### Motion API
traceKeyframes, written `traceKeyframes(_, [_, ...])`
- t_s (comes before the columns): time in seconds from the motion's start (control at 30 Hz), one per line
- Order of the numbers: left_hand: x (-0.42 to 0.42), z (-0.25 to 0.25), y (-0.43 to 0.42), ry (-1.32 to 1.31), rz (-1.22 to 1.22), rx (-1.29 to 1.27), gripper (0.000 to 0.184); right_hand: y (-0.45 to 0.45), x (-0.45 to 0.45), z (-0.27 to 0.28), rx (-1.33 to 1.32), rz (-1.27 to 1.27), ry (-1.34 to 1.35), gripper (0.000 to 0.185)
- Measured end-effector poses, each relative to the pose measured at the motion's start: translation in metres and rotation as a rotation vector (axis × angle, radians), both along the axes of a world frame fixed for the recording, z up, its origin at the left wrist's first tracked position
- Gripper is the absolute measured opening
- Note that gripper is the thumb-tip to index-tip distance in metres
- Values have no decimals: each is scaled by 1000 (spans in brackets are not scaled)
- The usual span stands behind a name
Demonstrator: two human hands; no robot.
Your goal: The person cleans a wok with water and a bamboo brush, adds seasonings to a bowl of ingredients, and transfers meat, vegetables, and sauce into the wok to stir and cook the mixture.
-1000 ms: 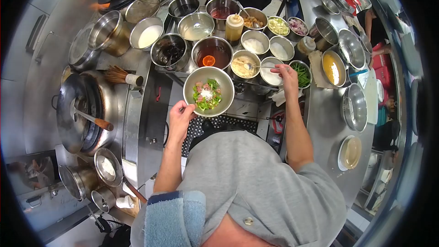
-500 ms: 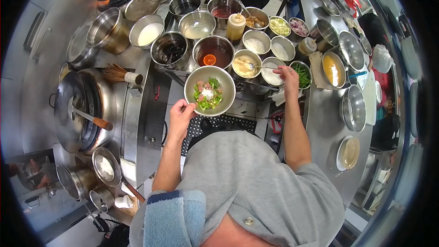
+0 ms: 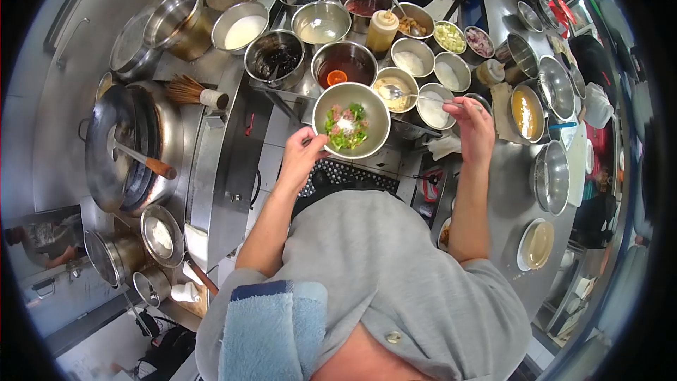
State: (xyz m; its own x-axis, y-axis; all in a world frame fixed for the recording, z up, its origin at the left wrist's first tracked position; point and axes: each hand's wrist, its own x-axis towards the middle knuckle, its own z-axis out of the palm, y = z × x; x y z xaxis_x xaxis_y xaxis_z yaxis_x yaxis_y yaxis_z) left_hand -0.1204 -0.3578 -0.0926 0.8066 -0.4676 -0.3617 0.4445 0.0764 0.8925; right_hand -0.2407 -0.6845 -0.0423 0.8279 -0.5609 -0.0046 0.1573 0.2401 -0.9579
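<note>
Relative to 0.5 s earlier, the round brushed-steel mixing bowl (image 3: pixel 379 117) has shifted slightly rightward along the front edge of the stainless-steel counter (image 3: pixel 300 92), and the right hand (image 3: pixel 477 123) now hides most of the container of green vegetables. Left hand (image 3: pixel 302 154): thumb and fingers pinch the bowl's near-left rim. The bowl is held in the air just off the counter's front edge; it contains chopped green leaves, pink pieces and 1 mound of white powder. Right hand: thumb and fingers pinch the handle end of a long, thin metal spoon (image 3: pixel 395 89). The spoon head is at the round steel container of beige granules (image 3: pixel 395 73); contact with the granules cannot be determined. The handle crosses the adjacent steel container of white powder (image 3: pixel 434 89). At the front edge, behind the bowl, stands a steel pot of red-brown liquid (image 3: pixel 345 46) with 1 orange citrus slice (image 3: pixel 336 78).
</note>
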Motion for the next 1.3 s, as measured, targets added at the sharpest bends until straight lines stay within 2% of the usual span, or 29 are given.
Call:
traceKeyframes(0.13, [1,6,-13,14,-18,-63,14,47,-6,35,-569,121,122,26])
traceKeyframes(0.27, [2,4,-12,20,-22,-66,14,46,-11,38,-515,-165,-23,24])
traceKeyframes(0.37, [2,4,-6,28,-7,-49,13,20,-6,16,-449,-184,161,27])
traceKeyframes(0.47, [-1,2,3,55,31,-34,16,-8,16,-58,-470,-133,243,30])
traceKeyframes(0.67, [-6,-1,26,46,95,-24,15,4,43,-91,-524,-160,297,30])
traceKeyframes(0.73, [-8,-3,30,38,121,-16,14,4,42,-88,-539,-141,314,32])
traceKeyframes(0.9, [-12,-3,34,46,141,-10,14,-4,40,-102,-375,-173,262,30])
traceKeyframes(1.3, [-3,-7,10,40,38,1,14,-22,-2,-58,-19,-222,211,27])
